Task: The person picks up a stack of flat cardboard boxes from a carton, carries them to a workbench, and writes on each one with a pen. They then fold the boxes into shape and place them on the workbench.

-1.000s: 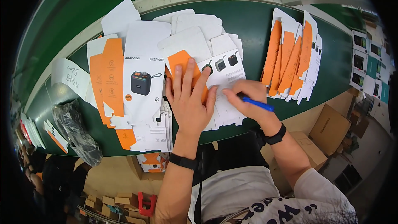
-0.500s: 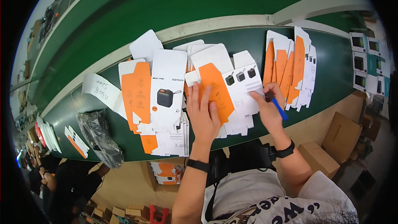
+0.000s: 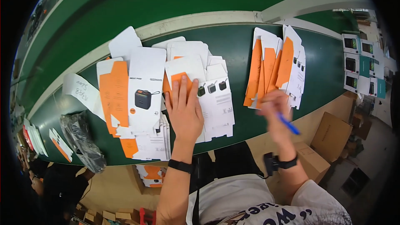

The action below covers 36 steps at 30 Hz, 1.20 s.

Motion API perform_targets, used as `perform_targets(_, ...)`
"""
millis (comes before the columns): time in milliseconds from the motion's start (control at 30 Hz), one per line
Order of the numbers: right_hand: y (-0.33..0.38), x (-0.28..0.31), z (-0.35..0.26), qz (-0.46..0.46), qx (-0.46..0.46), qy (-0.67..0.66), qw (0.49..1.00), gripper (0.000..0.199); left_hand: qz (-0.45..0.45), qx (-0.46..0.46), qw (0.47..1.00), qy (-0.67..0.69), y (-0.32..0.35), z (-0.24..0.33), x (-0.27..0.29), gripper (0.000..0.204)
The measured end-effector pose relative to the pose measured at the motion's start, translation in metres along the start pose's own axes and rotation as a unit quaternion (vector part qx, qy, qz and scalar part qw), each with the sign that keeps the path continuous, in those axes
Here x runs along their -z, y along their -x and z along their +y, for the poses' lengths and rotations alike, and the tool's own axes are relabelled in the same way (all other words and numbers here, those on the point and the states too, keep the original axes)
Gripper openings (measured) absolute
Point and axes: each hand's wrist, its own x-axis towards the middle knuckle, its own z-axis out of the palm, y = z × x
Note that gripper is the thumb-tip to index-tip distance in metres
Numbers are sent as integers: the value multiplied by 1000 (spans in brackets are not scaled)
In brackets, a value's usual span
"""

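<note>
My left hand lies flat, fingers spread, on the middle stack of flattened white-and-orange cartons, which are printed with small black speakers. My right hand is smeared by motion; a blue pen sticks out of its grip. That hand hovers by the near edge of the right-hand pile of flattened cartons, and I cannot tell whether it touches them. To the left of the middle stack lies another pile of cartons, its top one showing a large speaker picture.
A paper sheet with handwriting and a bundle of dark plastic wrap lie on the green table, farther left. White boxes are stacked beyond its right end. A brown cardboard box stands below at right.
My right hand has left the right edge of the middle cartons and moved right, still with the pen. My left hand stays on the stack. The whole view has shifted.
</note>
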Motion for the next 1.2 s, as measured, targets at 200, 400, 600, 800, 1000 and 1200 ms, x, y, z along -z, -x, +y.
perform_targets(200,-18,-59,51,-202,88,104,970,24,21,1,999,32,-6,2,-5,49)
perform_targets(400,-18,-67,73,-186,225,163,943,29,46,-1,998,43,-2,-1,-11,52)
perform_targets(600,-17,-72,73,-171,266,180,931,29,40,-1,998,43,-1,-3,-12,52)
perform_targets(800,-10,-67,79,-50,225,43,972,11,39,-5,998,41,-4,-3,-8,52)
perform_targets(1000,-4,-75,64,38,75,81,993,33,25,-5,998,53,-3,-1,-3,53)
perform_targets(1200,0,-60,50,87,12,30,996,39,117,48,946,299,6,-4,0,47)
